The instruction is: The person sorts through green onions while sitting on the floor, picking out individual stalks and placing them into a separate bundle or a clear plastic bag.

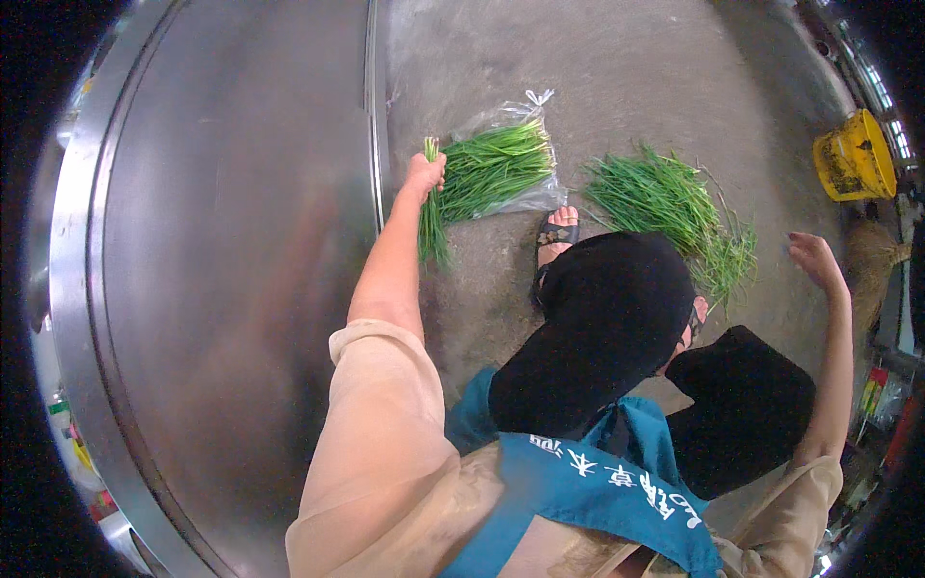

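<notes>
My left hand (426,175) grips a small bunch of thin green onions (431,235), pale ends up and green tips hanging down. Beside it, a larger pile of green onions (498,170) lies on a clear plastic bag (524,200) on the floor, with most pale ends towards the right. A looser heap of greens (654,191) spreads over the floor beyond my knees, with thinner scattered stems at its near right. Held out to the right of that heap, my right hand (815,260) has bent fingers and nothing visible in it.
A metal-faced cabinet or counter (238,217) stands close along my left side. To the far right are a stained yellow bucket (853,155) and a brown fibrous object (871,253). My sandalled foot (558,230) rests on the concrete floor (477,282) between the two piles.
</notes>
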Available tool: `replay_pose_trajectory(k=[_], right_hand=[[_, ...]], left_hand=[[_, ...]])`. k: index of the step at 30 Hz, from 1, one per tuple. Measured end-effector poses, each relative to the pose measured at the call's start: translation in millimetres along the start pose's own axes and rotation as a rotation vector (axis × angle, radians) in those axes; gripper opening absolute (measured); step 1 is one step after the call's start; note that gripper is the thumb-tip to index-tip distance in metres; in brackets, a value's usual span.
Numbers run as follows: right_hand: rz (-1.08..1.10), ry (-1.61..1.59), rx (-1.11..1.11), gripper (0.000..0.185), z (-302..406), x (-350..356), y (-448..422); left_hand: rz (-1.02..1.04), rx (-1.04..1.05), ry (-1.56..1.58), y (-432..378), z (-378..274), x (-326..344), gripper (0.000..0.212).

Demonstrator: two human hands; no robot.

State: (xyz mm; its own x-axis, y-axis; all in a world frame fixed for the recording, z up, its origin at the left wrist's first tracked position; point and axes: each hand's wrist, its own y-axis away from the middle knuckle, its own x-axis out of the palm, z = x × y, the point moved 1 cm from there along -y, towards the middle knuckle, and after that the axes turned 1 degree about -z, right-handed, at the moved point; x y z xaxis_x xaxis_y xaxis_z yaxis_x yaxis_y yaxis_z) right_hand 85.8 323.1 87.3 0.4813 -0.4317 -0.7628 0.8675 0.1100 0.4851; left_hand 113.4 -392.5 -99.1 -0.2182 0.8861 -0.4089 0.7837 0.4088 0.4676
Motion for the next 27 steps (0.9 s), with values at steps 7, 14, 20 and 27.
replay_pose_trajectory(k=[7, 14, 20, 27], right_hand=[[0.057, -0.02, 0.004, 0.042, 26, -2, 4], [0.103, -0.041, 0.084, 0.04, 30, 7, 3], [0.12, 0.013, 0.114, 0.04, 26, 11, 1], [0.144, 0.017, 0.09, 0.04, 14, 10, -4]], left_hand=[[-0.107, 0.409, -0.714, -22, -30, 40, 0.03], [0.034, 0.692, -0.975, -36, -68, 105, 0.02], [-0.059, 0.722, -0.941, -51, -50, 140, 0.048], [-0.157, 0.672, -0.987, -39, -35, 147, 0.079]])
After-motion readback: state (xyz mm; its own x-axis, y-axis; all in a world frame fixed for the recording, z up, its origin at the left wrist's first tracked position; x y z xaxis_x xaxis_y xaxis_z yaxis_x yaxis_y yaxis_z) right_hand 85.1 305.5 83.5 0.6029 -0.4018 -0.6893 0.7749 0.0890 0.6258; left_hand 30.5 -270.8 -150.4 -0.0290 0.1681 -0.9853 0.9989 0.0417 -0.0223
